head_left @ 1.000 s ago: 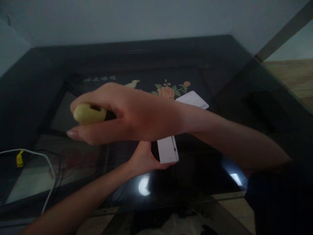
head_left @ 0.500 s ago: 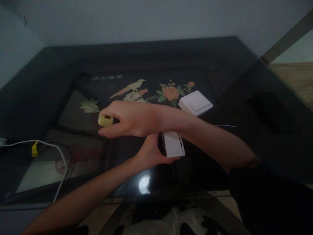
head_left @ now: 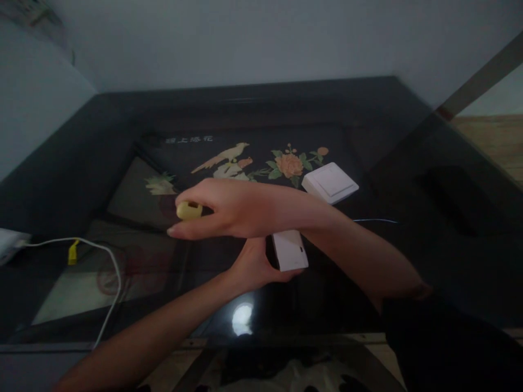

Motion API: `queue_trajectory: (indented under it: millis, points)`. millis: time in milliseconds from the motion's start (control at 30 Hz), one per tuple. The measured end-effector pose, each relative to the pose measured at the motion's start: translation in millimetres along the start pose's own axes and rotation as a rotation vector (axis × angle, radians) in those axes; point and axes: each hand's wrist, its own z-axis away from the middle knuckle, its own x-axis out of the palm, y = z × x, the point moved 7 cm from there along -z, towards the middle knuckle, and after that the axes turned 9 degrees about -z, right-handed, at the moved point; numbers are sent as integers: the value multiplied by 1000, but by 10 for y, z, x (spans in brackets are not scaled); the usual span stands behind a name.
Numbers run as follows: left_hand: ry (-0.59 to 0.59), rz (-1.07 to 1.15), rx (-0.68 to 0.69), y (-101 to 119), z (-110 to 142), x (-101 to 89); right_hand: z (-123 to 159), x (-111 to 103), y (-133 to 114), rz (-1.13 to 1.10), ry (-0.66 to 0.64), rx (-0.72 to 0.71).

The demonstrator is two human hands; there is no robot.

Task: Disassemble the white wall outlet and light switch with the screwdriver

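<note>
White box (head_left: 291, 253), to the near left of the rocker switch (head_left: 335, 182), calls for a steady brace from the left hand (head_left: 254, 264) clamped on it, while the right hand (head_left: 241, 208), closed around a yellow handle (head_left: 186, 212) farther left of that switch, needs even control.

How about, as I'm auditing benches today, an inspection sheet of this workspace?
Surface: dark glossy tabletop, bird-and-flower picture, glare near front edge.
Job's things: yellow object; white box, partly hidden; white switch-like block resting beyond the right forearm.
Clutter: white device at left edge; dark patch at right, object or reflection unclear.
Grip: right hand around the yellow object, left hand around the white box.
Cables: white cable with yellow tag; thin pale wire near the block.
Surroundings: plain wall, dim light.
</note>
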Motion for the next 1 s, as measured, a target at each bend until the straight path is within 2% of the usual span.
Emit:
queue_trajectory:
  millis: [133, 200, 267, 333, 400, 467, 533, 633, 767, 1000]
  points:
    - [1, 17, 82, 70, -31, -7, 286, -483, -200, -275, 332, -199]
    - [-6, 13, 107, 93, -40, -6, 518, -653, -177, -422, 460, -287]
    - [-11, 13, 120, 99, -40, -4, 802, -767, -67, -476, 651, -305]
    - [-31, 23, 122, 89, -30, 11, 1104, -785, 52, -428, 835, -281]
    - [-47, 44, 123, 77, -14, 24, 1438, -761, 145, -239, 1084, -204]
    - [-50, 69, 127, 74, 3, 27, 1725, -672, 143, -84, 1274, -240]
    - [-37, 76, 137, 85, 11, 18, 1957, -548, 119, -13, 1439, -345]
    - [-14, 45, 169, 125, 6, -1, 2145, -382, 198, -116, 1605, -402]
    - [-14, 24, 201, 175, -21, -11, 2180, -273, 329, -180, 1661, -371]
    - [-11, 105, 198, 201, -32, -20, 2189, -213, 440, -23, 1774, -321]
